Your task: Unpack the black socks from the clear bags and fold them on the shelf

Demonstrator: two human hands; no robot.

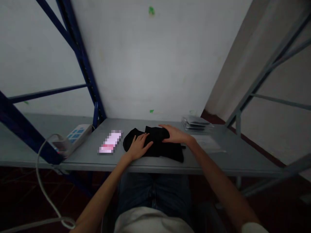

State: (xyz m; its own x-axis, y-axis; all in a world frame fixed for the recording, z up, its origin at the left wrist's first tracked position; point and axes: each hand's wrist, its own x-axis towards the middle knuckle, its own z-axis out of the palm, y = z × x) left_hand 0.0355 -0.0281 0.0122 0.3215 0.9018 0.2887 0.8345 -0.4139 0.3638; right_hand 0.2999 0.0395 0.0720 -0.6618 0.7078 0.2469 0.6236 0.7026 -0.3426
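Note:
A piece of black cloth [159, 150], partly folded over itself, lies near the front of the grey shelf. Its exact kind is hard to tell in the dim light. My left hand [139, 146] rests flat on its left part, fingers stretched out and thumb apart. At the upper right of the cloth, my right hand [175, 134] has a fold of it between the thumb and the fingers. Some of the right fingers are hidden by the fabric.
Left of the cloth lies a phone [110, 142] with a blurred, lit screen. A white power strip [79, 137] with a cable sits beyond the blue post [84, 64]. Flat plastic packets [196, 123] are stacked at the back right, with a clear bag [207, 143] before them.

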